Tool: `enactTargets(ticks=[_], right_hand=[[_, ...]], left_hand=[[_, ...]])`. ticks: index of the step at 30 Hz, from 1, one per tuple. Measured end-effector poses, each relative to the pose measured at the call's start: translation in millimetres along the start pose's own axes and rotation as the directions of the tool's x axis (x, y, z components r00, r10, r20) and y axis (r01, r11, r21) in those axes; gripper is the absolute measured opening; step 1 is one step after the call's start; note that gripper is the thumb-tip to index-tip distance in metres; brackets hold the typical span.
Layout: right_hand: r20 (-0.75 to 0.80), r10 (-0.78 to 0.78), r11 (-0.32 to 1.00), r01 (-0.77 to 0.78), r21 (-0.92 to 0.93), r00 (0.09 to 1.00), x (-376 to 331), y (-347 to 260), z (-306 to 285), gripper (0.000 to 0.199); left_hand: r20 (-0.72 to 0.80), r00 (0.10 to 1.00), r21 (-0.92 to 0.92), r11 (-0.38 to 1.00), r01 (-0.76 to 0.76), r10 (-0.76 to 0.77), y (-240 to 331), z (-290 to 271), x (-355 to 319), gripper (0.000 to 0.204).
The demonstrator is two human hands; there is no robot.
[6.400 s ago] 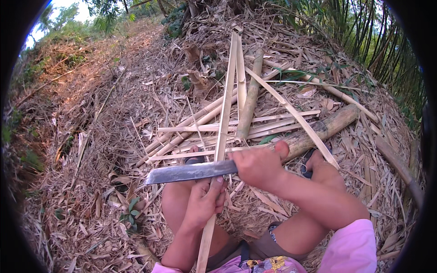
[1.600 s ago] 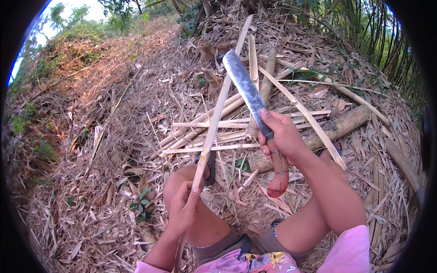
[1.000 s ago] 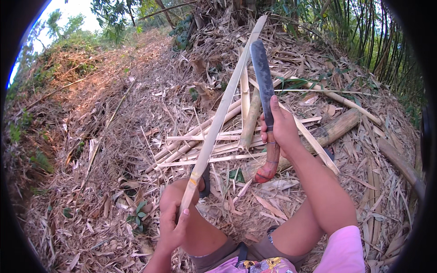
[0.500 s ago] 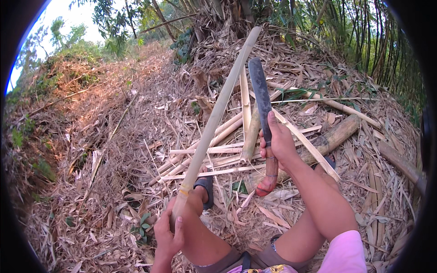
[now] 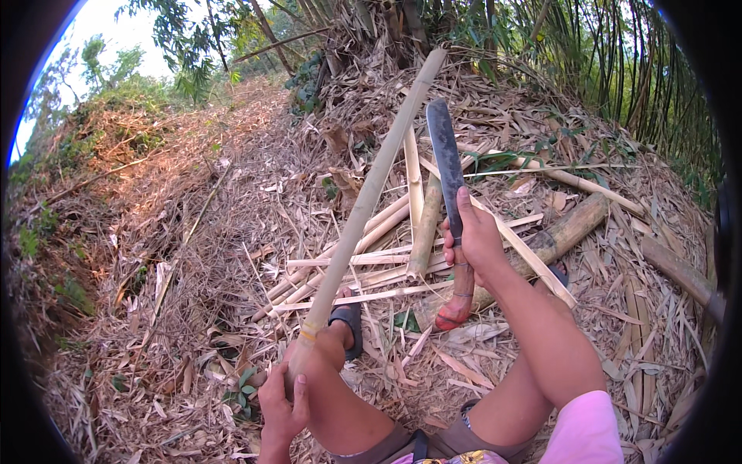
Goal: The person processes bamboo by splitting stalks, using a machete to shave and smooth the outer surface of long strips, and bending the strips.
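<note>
— How is the left hand (image 5: 284, 398) placed?

— It is closed around the lower end of a long bamboo strip (image 5: 369, 192), low in the view, just beside the bent left knee (image 5: 328, 352). The strip is held slanting up and away, and its far end is seen against the dry bamboo clump (image 5: 386, 31) at the top.

— And the right hand (image 5: 473, 241)?

— It is clenched on the handle of a machete (image 5: 448, 166), the thumb laid along the back of the blade. The dark blade is pointed upward and away, just right of the strip and apart from it; the reddish end of the handle (image 5: 454, 309) hangs below the fist.

— What is found beneath the hands?

— A loose pile of split bamboo slats (image 5: 371, 263) is spread on the ground between the knees and beyond them. A dark sandal (image 5: 348, 321) is worn on the left foot beside the pile. A thicker bamboo log (image 5: 568, 228) is lying behind the right forearm.

— And further out?

— The ground (image 5: 193, 294) is covered with dry bamboo leaves and husks. Standing green bamboo stems (image 5: 641, 69) are seen toward the upper right.
</note>
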State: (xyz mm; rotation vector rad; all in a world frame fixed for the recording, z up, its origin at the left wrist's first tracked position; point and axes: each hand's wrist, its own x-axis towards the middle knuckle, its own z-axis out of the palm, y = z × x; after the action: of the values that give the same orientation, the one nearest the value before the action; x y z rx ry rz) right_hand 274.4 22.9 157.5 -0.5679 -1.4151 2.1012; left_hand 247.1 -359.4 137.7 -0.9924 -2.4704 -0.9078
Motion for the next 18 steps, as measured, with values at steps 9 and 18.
enactTargets(ticks=[9, 18], right_hand=[[0.009, 0.008, 0.998, -0.007, -0.066, 1.0, 4.5, 1.3, -1.7, 0.06], [0.012, 0.002, 0.997, -0.001, -0.08, 1.0, 7.7, -1.8, -7.0, 0.061]], left_hand=[[0.093, 0.995, 0.019, 0.999, 0.039, -0.04, 1.2, -0.9, 0.6, 0.028], [0.111, 0.993, -0.053, 0.997, 0.053, -0.047, 5.5, 3.3, 1.6, 0.027]])
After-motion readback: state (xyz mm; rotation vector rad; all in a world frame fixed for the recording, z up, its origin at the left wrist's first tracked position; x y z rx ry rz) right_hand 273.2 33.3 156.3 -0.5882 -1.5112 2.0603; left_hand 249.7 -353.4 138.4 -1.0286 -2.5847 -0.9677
